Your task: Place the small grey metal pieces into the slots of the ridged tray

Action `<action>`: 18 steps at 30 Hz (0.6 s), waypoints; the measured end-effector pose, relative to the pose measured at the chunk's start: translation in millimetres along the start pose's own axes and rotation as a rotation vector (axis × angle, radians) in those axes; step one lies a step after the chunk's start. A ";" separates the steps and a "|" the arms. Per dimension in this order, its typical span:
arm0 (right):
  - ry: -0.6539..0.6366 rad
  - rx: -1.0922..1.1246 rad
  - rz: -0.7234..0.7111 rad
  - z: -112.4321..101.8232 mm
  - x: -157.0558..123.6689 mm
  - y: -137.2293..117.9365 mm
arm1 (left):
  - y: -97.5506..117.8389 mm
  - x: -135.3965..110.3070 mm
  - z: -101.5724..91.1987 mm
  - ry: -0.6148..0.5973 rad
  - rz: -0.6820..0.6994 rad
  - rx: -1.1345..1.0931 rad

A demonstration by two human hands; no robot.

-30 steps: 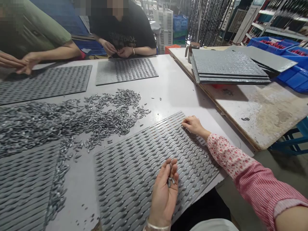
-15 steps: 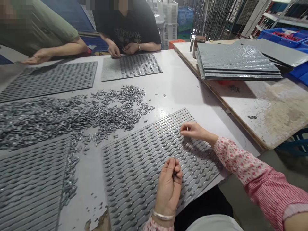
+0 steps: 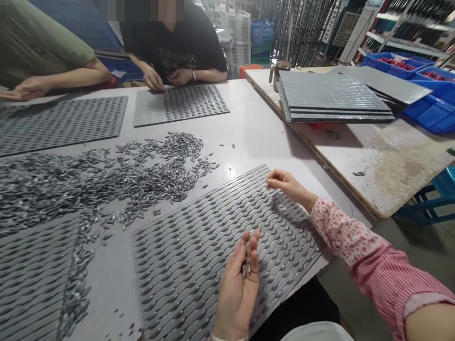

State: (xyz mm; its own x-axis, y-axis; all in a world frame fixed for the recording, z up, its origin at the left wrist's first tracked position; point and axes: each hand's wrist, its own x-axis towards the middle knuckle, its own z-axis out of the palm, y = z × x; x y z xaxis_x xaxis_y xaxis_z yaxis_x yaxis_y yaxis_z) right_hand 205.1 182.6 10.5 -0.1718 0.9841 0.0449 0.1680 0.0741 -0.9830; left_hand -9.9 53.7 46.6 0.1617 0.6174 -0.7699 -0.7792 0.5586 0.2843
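Slotted trays (image 3: 199,255) flat on white table (image 3: 256,128) — 4; co-workers (image 3: 177,47) — 2; metal jug (image 3: 275,73) — 1; loose metal pieces (image 3: 106,175) beyond counting.

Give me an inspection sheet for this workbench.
Surface: grey table, with a worn second table beside it.
Job's things: slotted tray; heap of small metal pieces left of it.
Clutter: stray pieces on the table; tray stack and jug on the second table.
Hands: left hand cups a few pieces over the tray; right hand at its far corner.
Cables: nothing seen.
Surroundings: co-workers at other trays; blue crates, racks.
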 end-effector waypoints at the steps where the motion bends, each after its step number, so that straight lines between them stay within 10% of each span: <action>1: 0.052 -0.121 0.004 -10.4 6.6 6.0 | 0.5 -0.6 -0.3 0.018 -0.013 -0.007; 6: 0.071 -0.607 0.066 -39.5 23.1 27.2 | -3.2 0.1 0.3 0.042 0.000 -0.011; 18: 0.155 -0.783 0.009 -32.6 22.3 33.3 | -4.5 3.2 0.5 -0.013 -0.060 -0.116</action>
State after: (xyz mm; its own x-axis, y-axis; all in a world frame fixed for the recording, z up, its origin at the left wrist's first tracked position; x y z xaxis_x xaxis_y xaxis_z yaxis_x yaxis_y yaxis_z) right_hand 238.5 212.3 -15.4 -0.0398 0.9922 0.1180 0.8116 0.1009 -0.5754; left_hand -5.6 53.4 43.2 0.2177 0.5923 -0.7758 -0.8325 0.5276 0.1692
